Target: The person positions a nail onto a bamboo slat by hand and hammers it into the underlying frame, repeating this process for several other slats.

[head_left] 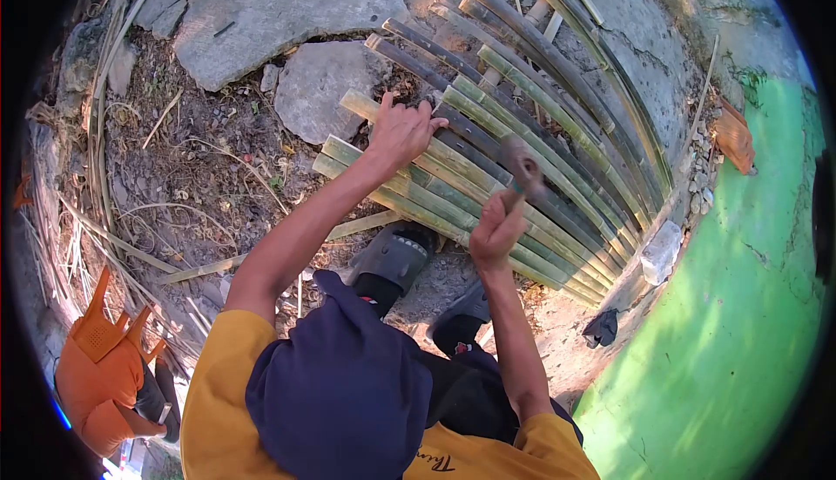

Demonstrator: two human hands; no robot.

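Bamboo panel (566,210) logged flat on bare ground, split slats side by side, green and brown mixed, fanning away toward upper right. Found left hand (401,131) on the near-left slats, fingers curled over one slat's edge and clenched on it, arm straight; judged as bracing, weight put down so the slat would not shift or spring. Found right hand (495,234) closed tight round the handle of a hammer (522,165), head raised just above the slats and blurred, just beside the left hand; gripped low on the handle, probably for swing. Noted dark sandals (396,258) planted at the panel's near edge, touching it or nearly so, likely pinning it from that side. Also marked: flat grey stone (318,88) just left of the panel, loose bamboo strips (104,158) along the left margin well apart from both hands, orange plastic chair (91,349) lower left, pale stone block (660,252) at the panel's right corner, dark rag (601,327) near it. Green area (749,306) at right: could not tell whether paint or water. Made out no nail under the hammer; too small and blurred.
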